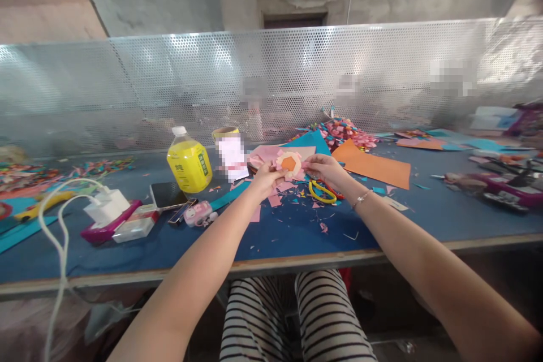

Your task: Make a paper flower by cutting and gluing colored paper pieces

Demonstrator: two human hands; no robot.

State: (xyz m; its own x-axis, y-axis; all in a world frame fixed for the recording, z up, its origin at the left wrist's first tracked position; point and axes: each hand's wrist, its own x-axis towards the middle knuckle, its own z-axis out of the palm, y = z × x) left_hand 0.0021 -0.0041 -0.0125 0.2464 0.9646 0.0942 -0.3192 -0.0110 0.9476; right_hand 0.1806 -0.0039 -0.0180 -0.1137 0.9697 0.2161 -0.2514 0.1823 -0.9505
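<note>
Both hands hold a paper flower (289, 164) above the table, with an orange middle, a cream ring and pink outer pieces. My left hand (267, 175) pinches its left edge. At the right edge, the fingers of my right hand (324, 167) are closed on a pink part of it. Just below my right hand lie scissors (322, 192) with yellow and red handles, partly hidden by the forearm. Pink paper scraps (275, 200) are strewn under the hands. Behind them lie a blue paper sheet (317, 139) and an orange paper sheet (375, 164).
A yellow bottle (189, 164), a propped phone (232, 157) and a tape roll (224, 131) stand left. Nearer are a power strip (102, 232) with chargers, a dark phone (167, 196) and a pink case (198, 213). A heap of coloured paper bits (345, 134) lies by the perforated metal screen (271, 76).
</note>
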